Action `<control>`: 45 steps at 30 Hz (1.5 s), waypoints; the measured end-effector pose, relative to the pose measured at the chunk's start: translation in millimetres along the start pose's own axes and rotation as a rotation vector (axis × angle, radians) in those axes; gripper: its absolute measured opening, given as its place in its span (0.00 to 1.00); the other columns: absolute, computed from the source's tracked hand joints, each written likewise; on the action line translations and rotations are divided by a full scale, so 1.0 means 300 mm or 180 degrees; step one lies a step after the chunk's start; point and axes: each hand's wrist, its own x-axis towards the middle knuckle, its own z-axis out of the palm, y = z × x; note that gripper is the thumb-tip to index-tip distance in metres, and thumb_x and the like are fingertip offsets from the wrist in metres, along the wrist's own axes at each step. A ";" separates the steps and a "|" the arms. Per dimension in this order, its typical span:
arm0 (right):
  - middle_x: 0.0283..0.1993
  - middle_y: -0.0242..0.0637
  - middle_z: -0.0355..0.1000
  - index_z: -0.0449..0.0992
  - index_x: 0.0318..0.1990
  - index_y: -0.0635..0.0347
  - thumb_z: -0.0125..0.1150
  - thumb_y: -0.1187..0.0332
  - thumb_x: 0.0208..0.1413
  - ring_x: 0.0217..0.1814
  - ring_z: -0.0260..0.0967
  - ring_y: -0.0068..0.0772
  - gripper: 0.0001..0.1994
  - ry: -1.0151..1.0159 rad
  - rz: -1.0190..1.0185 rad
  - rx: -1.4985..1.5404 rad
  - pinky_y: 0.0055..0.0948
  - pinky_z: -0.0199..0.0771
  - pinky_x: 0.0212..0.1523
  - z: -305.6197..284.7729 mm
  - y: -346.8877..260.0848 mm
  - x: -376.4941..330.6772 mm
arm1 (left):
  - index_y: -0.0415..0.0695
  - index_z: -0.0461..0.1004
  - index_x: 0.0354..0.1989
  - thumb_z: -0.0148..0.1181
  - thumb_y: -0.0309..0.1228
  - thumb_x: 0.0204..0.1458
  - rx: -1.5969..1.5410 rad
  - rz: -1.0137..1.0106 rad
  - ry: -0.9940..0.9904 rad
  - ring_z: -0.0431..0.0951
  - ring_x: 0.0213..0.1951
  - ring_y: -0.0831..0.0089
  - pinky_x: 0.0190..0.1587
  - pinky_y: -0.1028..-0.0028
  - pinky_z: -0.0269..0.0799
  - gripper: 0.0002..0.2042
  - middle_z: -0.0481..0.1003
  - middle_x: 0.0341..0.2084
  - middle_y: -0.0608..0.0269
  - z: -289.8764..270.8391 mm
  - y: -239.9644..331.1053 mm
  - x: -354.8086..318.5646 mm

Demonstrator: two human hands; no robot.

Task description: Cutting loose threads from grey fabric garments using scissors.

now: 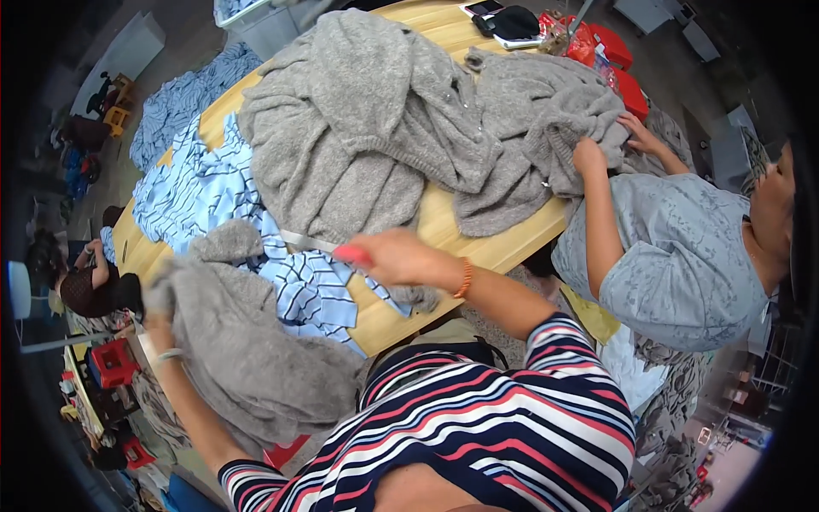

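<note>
My right hand [399, 258] is closed around a tool with a pinkish-red handle [353, 254]. A pale, flat strip like a blade [307, 242] runs left from it, above the blue striped cloth [309, 294]. At the left, my left hand [159, 305] is blurred and grips the edge of a fuzzy grey knit garment [226, 320]. That garment lies partly on the table's near edge and hangs down in front of me. A sleeve-like part of it [229, 241] rests on the striped cloth.
A large heap of grey knitwear [341, 111] covers the middle of the wooden table [439, 224]. On the right, a co-worker [665, 247] handles another grey garment [554, 119]. A black cap [516, 23] and red bags [582, 43] sit at the far edge. More striped cloth [183, 98] lies beyond the left side.
</note>
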 end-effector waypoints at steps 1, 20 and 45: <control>0.35 0.47 0.75 0.74 0.44 0.54 0.57 0.59 0.53 0.39 0.73 0.52 0.14 0.0307 0.0179 0.0057 0.46 0.72 0.39 -0.035 0.068 -0.019 | 0.41 0.69 0.52 0.55 0.34 0.50 -0.0520 -0.0375 -0.0060 0.73 0.47 0.52 0.52 0.58 0.68 0.20 0.72 0.49 0.45 0.085 0.093 -0.029; 0.28 0.56 0.73 0.72 0.44 0.60 0.56 0.61 0.54 0.34 0.71 0.60 0.15 0.1082 0.1942 -0.0367 0.50 0.69 0.38 -0.474 0.549 -0.314 | 0.62 0.64 0.61 0.57 0.49 0.50 -0.2412 0.3695 0.0945 0.49 0.66 0.43 0.63 0.36 0.37 0.28 0.56 0.64 0.50 -1.058 2.179 0.102; 0.30 0.56 0.74 0.72 0.40 0.63 0.57 0.61 0.54 0.36 0.73 0.59 0.14 0.0736 0.2891 -0.0334 0.51 0.71 0.40 -0.400 0.537 -0.450 | 0.65 0.65 0.61 0.53 0.34 0.50 -0.2769 0.4632 0.0874 0.46 0.68 0.50 0.62 0.33 0.36 0.26 0.57 0.64 0.63 -1.016 2.261 -0.002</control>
